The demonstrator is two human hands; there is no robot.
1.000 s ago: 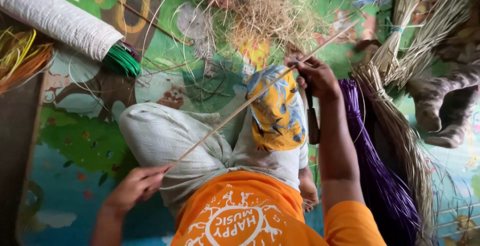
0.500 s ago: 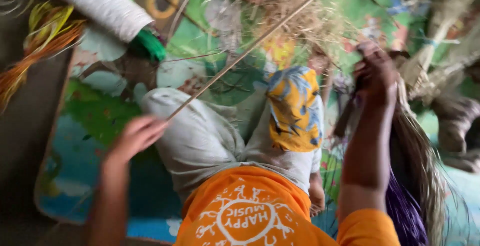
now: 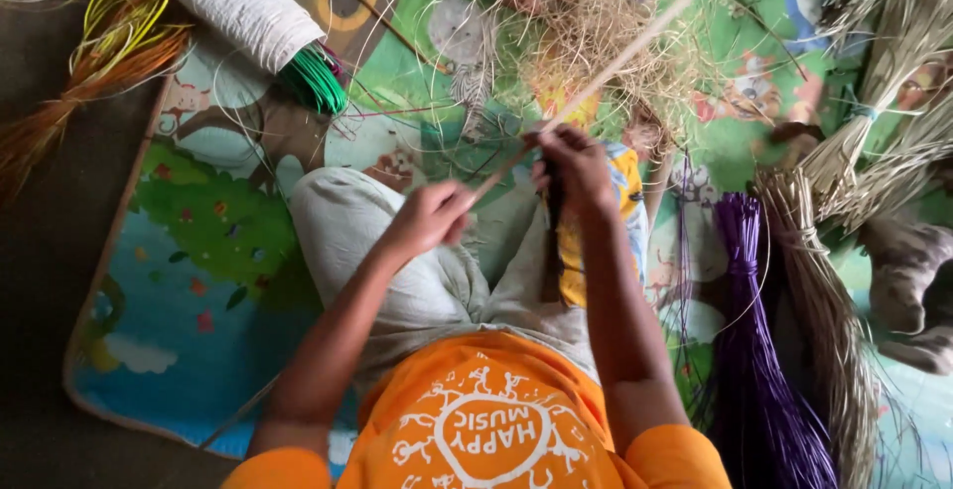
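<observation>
Orange short-sleeved T-shirt [image 3: 496,439] w/ white round printed motif, pale grey trousers [image 3: 397,261]; arms bare below sleeves.

One head-worn camera looks steeply down, close over the lap, with the play mat [image 3: 199,251] stretching toward 12 o'clock.

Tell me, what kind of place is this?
Probably a home floor used for weaving crafts: a colourful play mat, bundles of purple strips and dry straw, and hands working a long cane.
</observation>
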